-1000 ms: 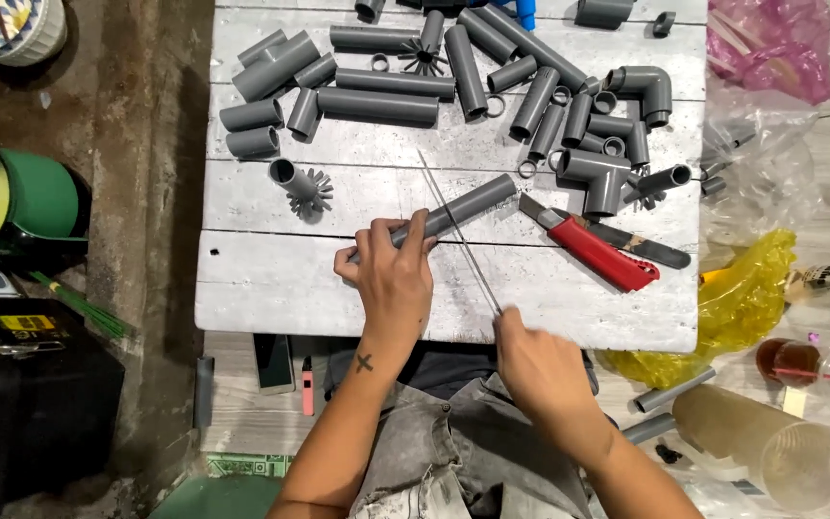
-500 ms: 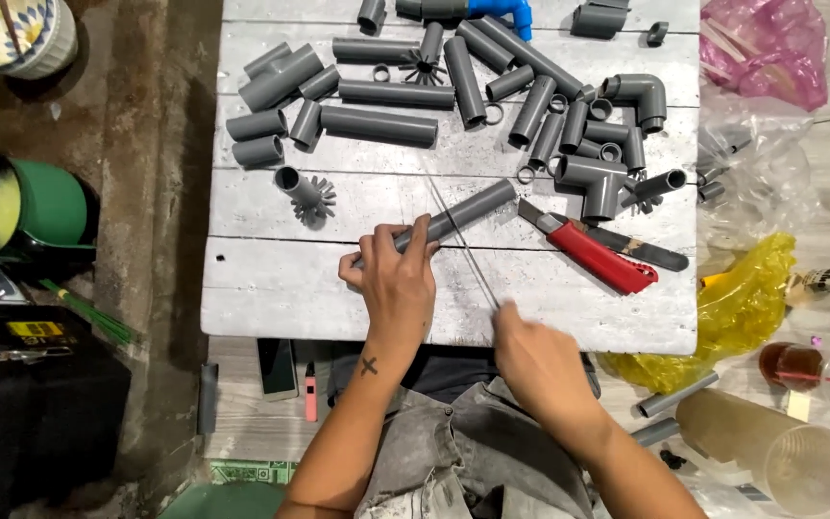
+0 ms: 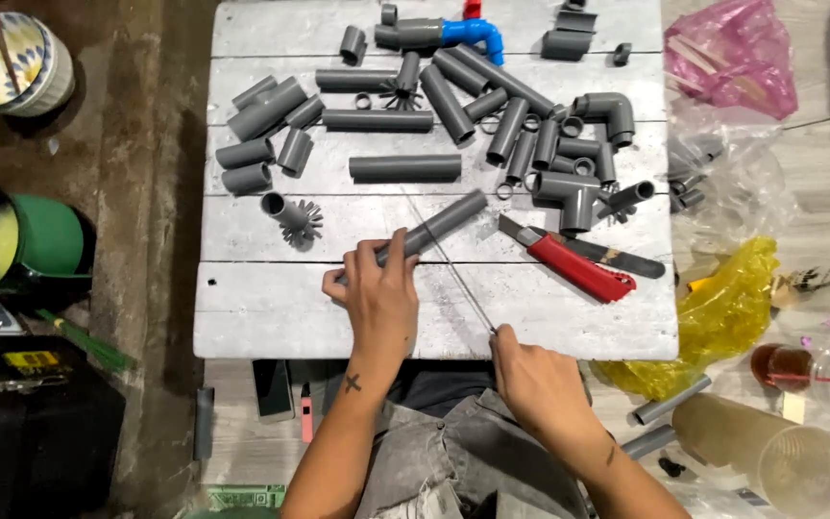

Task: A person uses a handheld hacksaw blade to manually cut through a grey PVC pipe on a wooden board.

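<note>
A crumpled pink plastic bag (image 3: 730, 60) lies far right. A clear bag (image 3: 722, 178) sits just nearer, a yellow bag (image 3: 722, 312) below it. A yellow label (image 3: 31, 360) marks the black case (image 3: 36, 432), near left.

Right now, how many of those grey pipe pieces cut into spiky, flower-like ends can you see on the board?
2. One spiky piece lies left of the left hand, apart from it. The other spiky piece lies near the top, among the plain pipes. More may be hidden in the right-hand pile.
</note>
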